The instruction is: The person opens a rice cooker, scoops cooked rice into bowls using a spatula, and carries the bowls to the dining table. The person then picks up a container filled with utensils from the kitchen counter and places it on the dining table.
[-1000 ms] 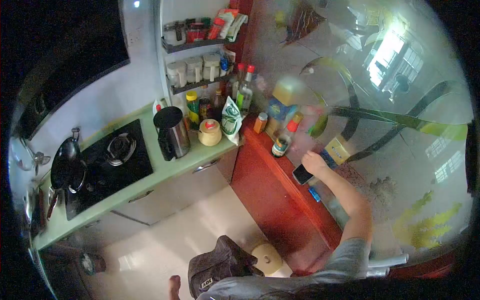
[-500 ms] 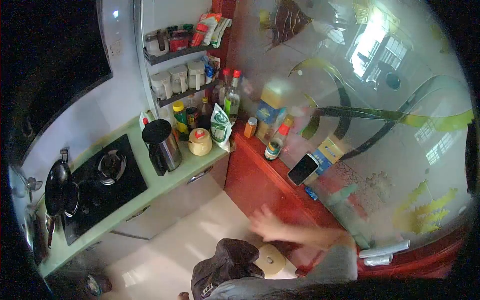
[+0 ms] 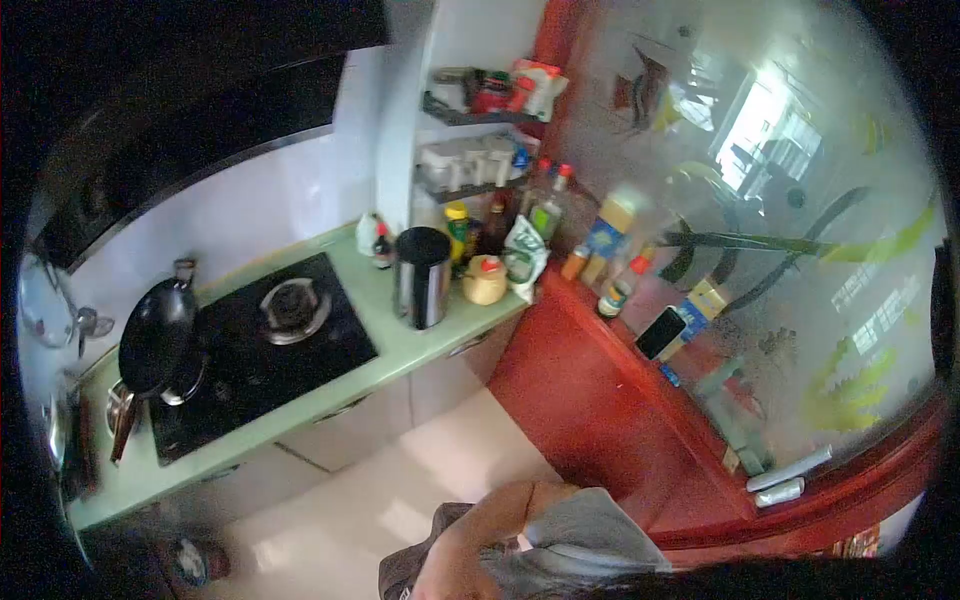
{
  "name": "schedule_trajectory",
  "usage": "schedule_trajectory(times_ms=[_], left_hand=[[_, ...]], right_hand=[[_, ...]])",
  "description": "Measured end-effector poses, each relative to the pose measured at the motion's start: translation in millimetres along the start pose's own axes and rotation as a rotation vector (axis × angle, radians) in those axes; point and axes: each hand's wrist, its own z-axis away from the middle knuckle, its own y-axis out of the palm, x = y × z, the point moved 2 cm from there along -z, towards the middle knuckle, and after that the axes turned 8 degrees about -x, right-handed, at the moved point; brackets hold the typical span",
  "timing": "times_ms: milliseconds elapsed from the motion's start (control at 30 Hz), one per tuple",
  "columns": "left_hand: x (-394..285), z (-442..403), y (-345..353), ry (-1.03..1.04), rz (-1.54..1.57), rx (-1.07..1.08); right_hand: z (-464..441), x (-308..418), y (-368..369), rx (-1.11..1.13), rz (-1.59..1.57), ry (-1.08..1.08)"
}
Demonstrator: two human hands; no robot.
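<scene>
My right arm in a grey sleeve (image 3: 590, 535) is bent across my front at the bottom of the view. Its forearm runs down to the left, and my right hand (image 3: 452, 582) is cut off by the lower edge, so its fingers do not show. Dark fabric (image 3: 425, 550) lies beside and partly behind the forearm. My left hand is out of sight.
On the green counter (image 3: 345, 385) are a black wok (image 3: 158, 335), a gas hob (image 3: 245, 365), a steel kettle-like container (image 3: 423, 280) and a tan jar (image 3: 485, 282). A phone (image 3: 661, 333), bottles and boxes line the red ledge (image 3: 690, 425). Shelves (image 3: 475, 185) hold jars.
My right arm has drawn back from its reach beside the red cabinet and folded toward my body. The view has turned left, so the counter and ledge appear further right.
</scene>
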Motion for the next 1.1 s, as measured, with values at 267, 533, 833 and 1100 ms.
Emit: schedule_trajectory(times_ms=[267,533,833,1100], left_hand=[[39.1,122.0,-190.9,-0.488,0.030,-0.288],[26.9,114.3,-323.0,-0.744,0.553,-0.548],[143.9,103.3,-466.0,-0.908,0.503,-0.867],[214.6,148.5,-558.7,-1.030,0.567,-1.181]], right_hand=[[-172.2,34.4,152.3,0.443,-0.373,-0.342],[-311.5,69.4,296.3,1.087,-0.895,-0.727],[-494.3,48.0,363.9,1.261,-1.143,-0.823],[-627.3,25.5,415.8,1.253,-1.281,-0.750]])
